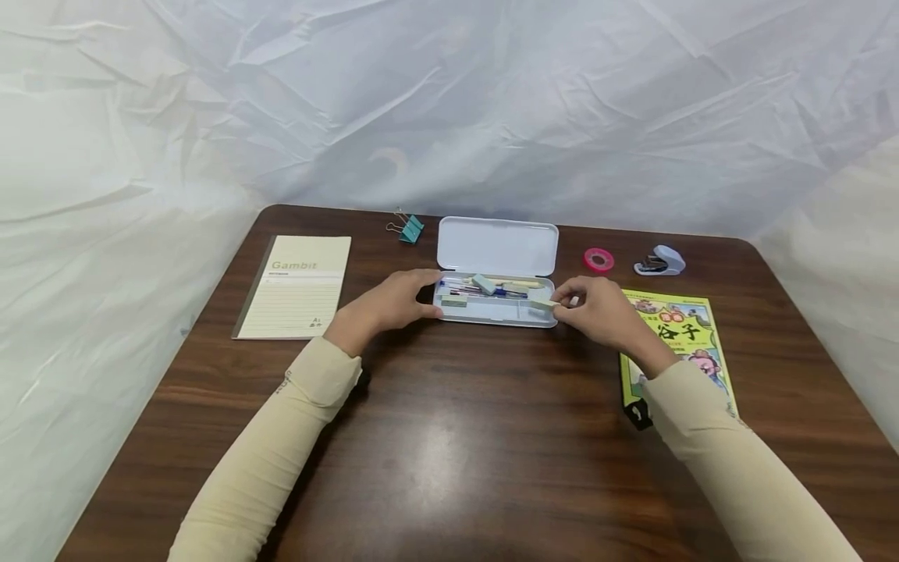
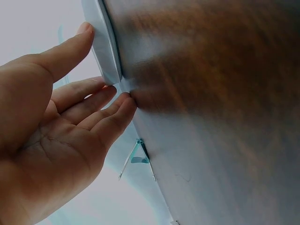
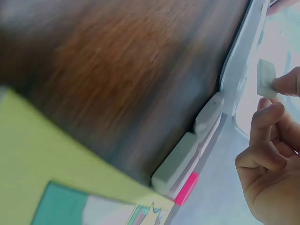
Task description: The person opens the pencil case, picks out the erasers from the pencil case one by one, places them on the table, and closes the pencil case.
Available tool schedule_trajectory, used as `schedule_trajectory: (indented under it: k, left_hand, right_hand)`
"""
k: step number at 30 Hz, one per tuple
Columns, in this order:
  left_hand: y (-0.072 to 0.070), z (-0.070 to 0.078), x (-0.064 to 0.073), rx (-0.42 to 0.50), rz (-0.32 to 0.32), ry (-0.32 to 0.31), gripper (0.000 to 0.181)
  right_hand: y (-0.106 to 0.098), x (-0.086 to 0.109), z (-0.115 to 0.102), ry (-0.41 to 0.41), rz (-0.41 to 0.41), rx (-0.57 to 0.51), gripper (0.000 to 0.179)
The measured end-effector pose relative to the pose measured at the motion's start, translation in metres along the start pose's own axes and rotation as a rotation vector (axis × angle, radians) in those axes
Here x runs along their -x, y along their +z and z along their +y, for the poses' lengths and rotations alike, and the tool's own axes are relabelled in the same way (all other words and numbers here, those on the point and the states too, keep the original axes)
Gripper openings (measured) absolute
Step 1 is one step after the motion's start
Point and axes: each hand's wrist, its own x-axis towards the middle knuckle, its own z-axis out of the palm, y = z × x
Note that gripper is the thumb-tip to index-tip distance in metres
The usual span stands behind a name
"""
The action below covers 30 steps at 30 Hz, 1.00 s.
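Observation:
A white pencil case (image 1: 480,318) lies with its lid (image 1: 497,246) raised toward the back. My left hand (image 1: 393,303) holds its left end, thumb at the front corner and fingers farther back; in the left wrist view the thumb and fingertips meet the case (image 2: 104,51). Over the right compartment, my right hand (image 1: 595,311) pinches a pale eraser (image 1: 542,304) between thumb and finger, also visible in the right wrist view as a small block (image 3: 266,77). Inside the case lie several pens (image 1: 509,293), an eraser (image 1: 484,284) on top of them and another eraser (image 1: 453,300) at front left.
A notebook (image 1: 295,289) lies to the left, a teal binder clip (image 1: 410,229) behind the left hand. To the right are a pink tape roll (image 1: 599,260), a small stapler (image 1: 660,261) and a yellow-green comic book (image 1: 684,312) partly under the right forearm. White sheeting hangs behind the table.

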Motion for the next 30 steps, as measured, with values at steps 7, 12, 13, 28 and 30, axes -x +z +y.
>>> schedule_trajectory:
  k: [7,12,13,28,30]
  left_hand:
    - [-0.002,0.002,0.003,-0.001,-0.006,-0.001,0.09]
    - [-0.002,0.002,0.004,0.003,-0.004,0.001,0.089]
    - [-0.002,0.002,0.004,0.003,-0.002,0.002,0.089]
    - [-0.002,-0.001,0.002,0.006,0.002,0.021,0.089]
    - [-0.002,-0.001,0.003,0.004,0.004,0.02,0.089]
  right_hand:
    - [-0.007,0.011,0.01,0.025,0.02,0.024,0.022]
    - [-0.011,0.021,0.02,0.038,-0.002,0.048,0.023]
    - [-0.011,0.023,0.022,0.049,-0.011,0.048,0.023]
    - [-0.009,0.037,0.027,0.039,-0.107,0.096,0.013]
    - [-0.009,0.037,0.027,0.037,-0.107,0.105,0.012]
